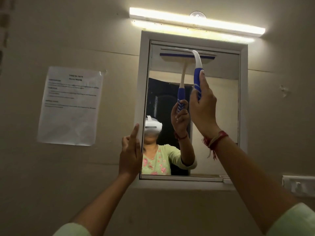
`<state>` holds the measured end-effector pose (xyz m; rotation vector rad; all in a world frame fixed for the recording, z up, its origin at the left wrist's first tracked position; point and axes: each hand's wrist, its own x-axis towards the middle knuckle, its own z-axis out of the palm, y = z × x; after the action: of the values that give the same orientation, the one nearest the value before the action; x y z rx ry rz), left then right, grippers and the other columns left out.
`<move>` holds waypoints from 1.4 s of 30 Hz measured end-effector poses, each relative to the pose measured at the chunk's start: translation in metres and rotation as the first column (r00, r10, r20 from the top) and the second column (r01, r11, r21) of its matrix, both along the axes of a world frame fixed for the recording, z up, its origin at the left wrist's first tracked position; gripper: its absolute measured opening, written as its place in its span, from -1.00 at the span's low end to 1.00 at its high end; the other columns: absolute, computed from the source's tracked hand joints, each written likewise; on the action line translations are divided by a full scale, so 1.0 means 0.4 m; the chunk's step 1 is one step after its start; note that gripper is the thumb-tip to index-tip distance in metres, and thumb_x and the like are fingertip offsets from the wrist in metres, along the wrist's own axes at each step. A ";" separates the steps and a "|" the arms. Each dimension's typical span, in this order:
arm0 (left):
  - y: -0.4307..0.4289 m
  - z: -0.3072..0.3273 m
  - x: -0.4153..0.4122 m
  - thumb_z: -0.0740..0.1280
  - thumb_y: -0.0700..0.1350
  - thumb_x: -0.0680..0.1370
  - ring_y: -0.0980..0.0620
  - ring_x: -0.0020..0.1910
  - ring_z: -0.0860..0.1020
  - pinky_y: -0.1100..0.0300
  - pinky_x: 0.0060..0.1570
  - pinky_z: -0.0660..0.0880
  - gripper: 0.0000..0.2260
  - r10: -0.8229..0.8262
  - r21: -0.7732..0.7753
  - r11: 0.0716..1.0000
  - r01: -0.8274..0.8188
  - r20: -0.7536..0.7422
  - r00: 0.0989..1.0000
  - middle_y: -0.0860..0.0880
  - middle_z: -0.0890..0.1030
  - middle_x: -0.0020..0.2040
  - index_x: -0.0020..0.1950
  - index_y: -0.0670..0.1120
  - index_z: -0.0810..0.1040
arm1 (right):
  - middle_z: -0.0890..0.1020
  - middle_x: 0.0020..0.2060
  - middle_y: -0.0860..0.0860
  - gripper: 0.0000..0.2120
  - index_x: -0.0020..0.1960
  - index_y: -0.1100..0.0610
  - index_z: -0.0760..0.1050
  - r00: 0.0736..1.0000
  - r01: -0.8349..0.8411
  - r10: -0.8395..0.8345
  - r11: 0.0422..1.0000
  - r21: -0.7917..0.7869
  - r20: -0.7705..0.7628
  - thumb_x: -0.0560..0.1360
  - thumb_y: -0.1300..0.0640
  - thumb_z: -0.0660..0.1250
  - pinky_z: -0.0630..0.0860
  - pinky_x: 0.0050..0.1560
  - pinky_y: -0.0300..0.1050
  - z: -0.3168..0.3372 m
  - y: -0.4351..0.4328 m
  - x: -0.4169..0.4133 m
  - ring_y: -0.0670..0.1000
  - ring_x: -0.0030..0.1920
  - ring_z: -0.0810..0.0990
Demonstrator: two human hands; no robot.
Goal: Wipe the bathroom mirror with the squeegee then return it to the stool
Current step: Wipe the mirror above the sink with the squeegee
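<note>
The squeegee [197, 74] is up at the top of the bathroom mirror [219, 116], its wide blade lying across the glass just under the upper edge of the white mirror frame [141, 82]. The right grip [202, 106], a bare hand, is wrapped round the lower, blue part of the handle, with one finger laid up along it toward the white curved neck. The left grip [130, 154] holds nothing. Its index finger lies straight up along the left side of the frame and the other fingers are loosely bent.

The tool looks like light moulded plastic with a stiff handle and neck, and only the thin blade edge is likely to flex. The blue section seems rubbery and ribbed, so that is the sensible place to take hold. The smooth white neck would probably slip, more so if wet. Holding it low on the handle gives reach, and a finger along the spine should help keep the blade flat. The glass is the fragile part, so even, moderate pressure is likely enough.

The stool is not in view. A lit tube light [196, 21] runs above the mirror, and a printed sheet [69, 106] is taped to the wall on the left.
</note>
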<state>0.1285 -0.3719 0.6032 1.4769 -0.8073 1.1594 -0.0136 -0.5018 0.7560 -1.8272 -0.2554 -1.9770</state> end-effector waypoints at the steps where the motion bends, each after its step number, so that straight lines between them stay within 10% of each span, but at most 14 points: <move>1: 0.001 -0.001 0.000 -0.03 -0.01 0.61 0.10 -0.43 0.38 0.39 -0.45 0.24 -0.58 0.003 -0.001 1.000 -0.003 0.003 1.000 -0.07 0.36 -0.05 0.48 0.16 0.06 | 0.49 0.22 0.16 -0.52 0.46 0.18 0.12 1.000 0.014 -0.014 1.000 -0.008 0.003 0.58 0.24 0.15 0.37 -0.07 -0.58 0.005 0.004 0.006 0.03 0.11 0.52; 7: -0.001 0.001 0.003 0.00 -0.07 0.63 0.11 -0.45 0.36 0.40 -0.45 0.24 -0.59 0.011 -0.001 1.000 -0.011 0.000 1.000 -0.07 0.36 -0.05 0.48 0.13 0.06 | 0.50 0.14 0.18 -0.50 0.49 0.15 0.06 0.999 0.041 -0.041 0.999 0.003 -0.001 0.59 0.22 0.14 0.49 0.08 -0.20 0.019 0.046 0.038 0.06 0.06 0.54; 42: -0.003 -0.002 0.018 -0.01 -0.08 0.64 0.12 -0.44 0.35 0.51 -0.35 0.40 -0.60 -0.003 -0.025 1.000 0.004 0.048 0.999 -0.06 0.35 -0.05 0.49 0.12 0.10 | 0.51 0.02 0.20 -0.46 0.50 0.10 -0.02 0.968 0.218 -0.224 0.974 -0.063 -0.111 0.59 0.17 0.12 0.43 -0.05 -0.24 -0.139 0.080 0.042 -0.06 -0.16 0.48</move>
<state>0.1355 -0.3732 0.6026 1.4310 -0.8245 1.2025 0.0033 -0.4699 0.7005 -2.0744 -0.0671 -2.0134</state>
